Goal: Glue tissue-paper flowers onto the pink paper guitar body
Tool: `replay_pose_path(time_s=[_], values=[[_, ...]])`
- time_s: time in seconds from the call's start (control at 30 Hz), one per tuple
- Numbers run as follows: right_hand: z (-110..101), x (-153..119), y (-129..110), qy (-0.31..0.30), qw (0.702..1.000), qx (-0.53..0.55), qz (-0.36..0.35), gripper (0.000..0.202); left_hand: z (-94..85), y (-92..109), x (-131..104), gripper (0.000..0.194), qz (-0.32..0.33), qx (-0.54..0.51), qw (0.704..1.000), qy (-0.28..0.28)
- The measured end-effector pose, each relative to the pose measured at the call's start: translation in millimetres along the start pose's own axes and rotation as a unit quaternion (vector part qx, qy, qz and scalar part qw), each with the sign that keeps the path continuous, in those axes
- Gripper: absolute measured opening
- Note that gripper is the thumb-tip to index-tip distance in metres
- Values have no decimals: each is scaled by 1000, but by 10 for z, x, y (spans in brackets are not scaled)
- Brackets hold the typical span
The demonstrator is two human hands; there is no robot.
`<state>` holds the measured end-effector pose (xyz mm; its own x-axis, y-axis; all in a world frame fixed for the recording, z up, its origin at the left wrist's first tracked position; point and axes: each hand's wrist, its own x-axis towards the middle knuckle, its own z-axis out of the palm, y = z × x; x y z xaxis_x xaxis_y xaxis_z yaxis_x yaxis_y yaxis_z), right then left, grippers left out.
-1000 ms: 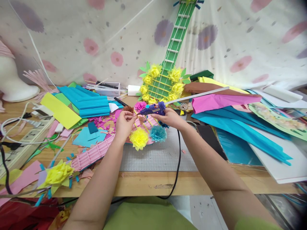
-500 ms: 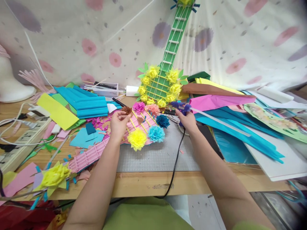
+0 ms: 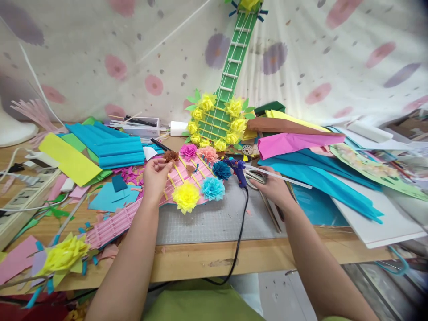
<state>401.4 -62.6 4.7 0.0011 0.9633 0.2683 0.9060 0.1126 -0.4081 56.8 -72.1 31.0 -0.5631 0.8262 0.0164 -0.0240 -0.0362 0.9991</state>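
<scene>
My left hand [image 3: 156, 178] pinches a brown paper flower [image 3: 170, 155] at the upper left edge of a pink paper guitar [image 3: 182, 176]. Yellow [image 3: 186, 197], light blue [image 3: 213, 188], dark blue [image 3: 222, 170], coral and magenta paper flowers sit around the guitar's body. My right hand [image 3: 273, 187] is at the metal handles of scissors [image 3: 257, 177], its thumb and fingers apart; any firm hold is not visible. Left of it, a purple glue gun [image 3: 238, 171] rests by the dark blue flower, a long white glue stick [image 3: 284, 177] jutting from its back.
A green paper guitar [image 3: 219, 120] with yellow flowers leans on the curtain behind. Blue crepe paper [image 3: 113, 149] and scraps lie left, near a power strip [image 3: 30, 200]. Coloured sheets [image 3: 301, 145] cover the right side. The gun's black cord [image 3: 239, 240] hangs over the table edge.
My right hand has let go of the glue gun and moved right to the scissors. The left hand still holds the brown flower. The whole view has shifted slightly.
</scene>
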Motion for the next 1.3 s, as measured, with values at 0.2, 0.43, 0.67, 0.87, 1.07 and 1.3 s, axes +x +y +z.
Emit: replay_pose_path(time_s=[0.2,0.43,0.67,0.87,1.07,1.3], values=[[-290,-335,403,23,990,-136,32,31,-8,19,6,28,-15,-19,1000,19],[-332,-298,304,-20,984,-169,45,31,-49,11,-16,30,-23,-16,999,22],[-447,-490,-32,-90,981,-144,90,15,-127,47,-6,30,-42,-43,998,27],[-373,-510,-716,-171,985,4,8,17,-122,39,16,29,-64,-77,995,11],[-74,-135,-1584,-158,967,180,-83,12,-135,101,-17,28,-84,-87,992,19],[443,283,-2287,-195,840,507,16,19,-131,47,-97,26,-116,-143,983,6]])
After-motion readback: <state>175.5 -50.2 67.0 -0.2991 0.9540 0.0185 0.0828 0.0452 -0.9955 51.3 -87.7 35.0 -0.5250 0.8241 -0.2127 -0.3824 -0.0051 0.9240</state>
